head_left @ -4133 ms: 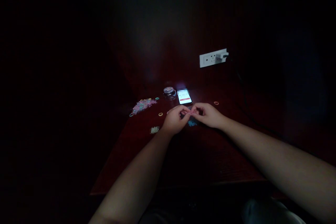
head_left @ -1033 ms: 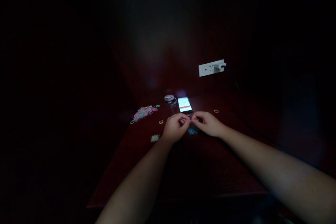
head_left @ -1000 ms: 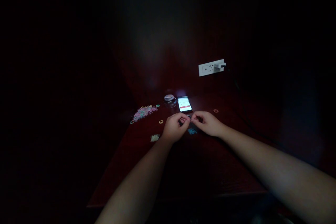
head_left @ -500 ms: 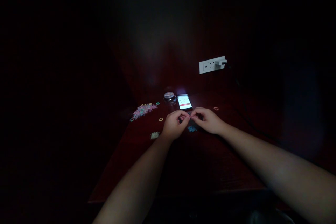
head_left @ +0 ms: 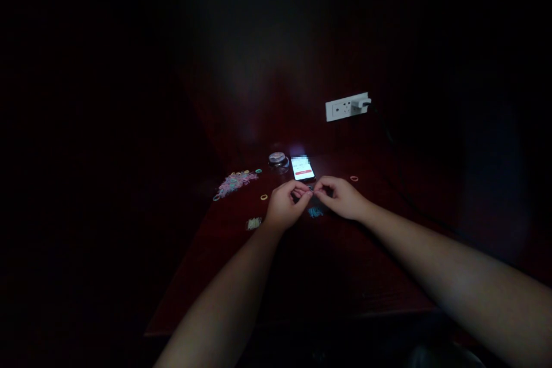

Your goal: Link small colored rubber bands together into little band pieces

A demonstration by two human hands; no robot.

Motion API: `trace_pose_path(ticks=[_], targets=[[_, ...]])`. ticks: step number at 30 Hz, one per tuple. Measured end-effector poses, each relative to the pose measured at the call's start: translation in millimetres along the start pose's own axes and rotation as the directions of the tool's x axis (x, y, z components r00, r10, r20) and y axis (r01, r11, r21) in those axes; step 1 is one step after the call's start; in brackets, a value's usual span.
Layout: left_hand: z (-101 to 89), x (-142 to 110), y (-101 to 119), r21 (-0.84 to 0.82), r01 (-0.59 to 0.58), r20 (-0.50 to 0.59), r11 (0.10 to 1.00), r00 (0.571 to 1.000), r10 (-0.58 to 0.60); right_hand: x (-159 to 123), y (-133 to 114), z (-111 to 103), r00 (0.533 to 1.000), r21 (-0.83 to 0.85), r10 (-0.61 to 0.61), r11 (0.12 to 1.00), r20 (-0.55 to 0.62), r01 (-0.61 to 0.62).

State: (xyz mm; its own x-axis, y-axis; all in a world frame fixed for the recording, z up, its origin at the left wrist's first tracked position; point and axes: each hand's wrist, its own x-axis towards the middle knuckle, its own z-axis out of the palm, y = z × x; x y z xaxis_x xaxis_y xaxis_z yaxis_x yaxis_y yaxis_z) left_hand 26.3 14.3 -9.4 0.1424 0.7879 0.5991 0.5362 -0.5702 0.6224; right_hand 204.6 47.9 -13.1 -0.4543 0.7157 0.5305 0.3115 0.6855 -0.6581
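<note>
My left hand (head_left: 288,204) and my right hand (head_left: 341,198) meet over the table, thumb and forefinger of each pinched together. Their fingertips almost touch, and whatever they hold is too small and dark to make out. Just below the fingertips lies a group of blue elastic hair ties (head_left: 315,212). A pale yellow bunch of hair ties (head_left: 253,223) rests left of my left wrist, and a single yellow hair tie (head_left: 264,197) lies beside that hand. One pink hair tie (head_left: 354,178) sits beyond my right hand.
A pile of mixed pastel hair ties (head_left: 236,183) spreads over the left of the dark red table (head_left: 207,276). Behind my hands stand a clear lidded jar (head_left: 278,162) and a lit phone (head_left: 302,169). A wall socket (head_left: 347,107) holds a plug with a dark cable.
Both hands stay almost in place, still pinched together. The pinkish bit visible between the fingertips before is hard to see now. The view has shifted very slightly.
</note>
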Motion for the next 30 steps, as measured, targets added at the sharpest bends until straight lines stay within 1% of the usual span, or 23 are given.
trace_pose_path(ticks=[8, 14, 16, 20, 22, 30], targets=[[-1.2, 0.2, -2.3, 0.022, 0.031, -0.015, 0.999, 0.999, -0.031, -1.3, -0.9, -0.8, 1.000, 0.022, 0.007, 1.000, 0.004, -0.007], [-2.3, 1.0, -3.4, -0.035, 0.055, -0.081, 0.998, 0.995, -0.058, -0.4, 0.4, -0.6, 1.000, 0.016, 0.008, 1.000, -0.015, -0.007], [-2.5, 0.7, -2.2, -0.045, 0.055, -0.066, 0.997, 0.996, -0.058, -0.2, 0.8, -0.3, 1.000, 0.020, 0.010, 1.000, -0.021, -0.010], [-0.6, -0.8, -0.3, -0.020, 0.006, 0.028, 1.000, 1.000, -0.005, 0.0, 1.6, 0.1, 1.000, 0.024, 0.015, 1.000, -0.025, -0.014], [0.6, -0.9, -0.9, -0.010, -0.002, 0.050, 1.000, 0.999, 0.003, -0.1, 1.6, 0.1, 1.000, 0.021, 0.005, 1.000, -0.023, -0.005], [-2.3, 0.4, 0.6, 0.005, 0.040, -0.001, 0.999, 0.999, -0.040, -0.4, -1.9, -1.1, 1.000, 0.018, 0.010, 1.000, -0.013, -0.009]])
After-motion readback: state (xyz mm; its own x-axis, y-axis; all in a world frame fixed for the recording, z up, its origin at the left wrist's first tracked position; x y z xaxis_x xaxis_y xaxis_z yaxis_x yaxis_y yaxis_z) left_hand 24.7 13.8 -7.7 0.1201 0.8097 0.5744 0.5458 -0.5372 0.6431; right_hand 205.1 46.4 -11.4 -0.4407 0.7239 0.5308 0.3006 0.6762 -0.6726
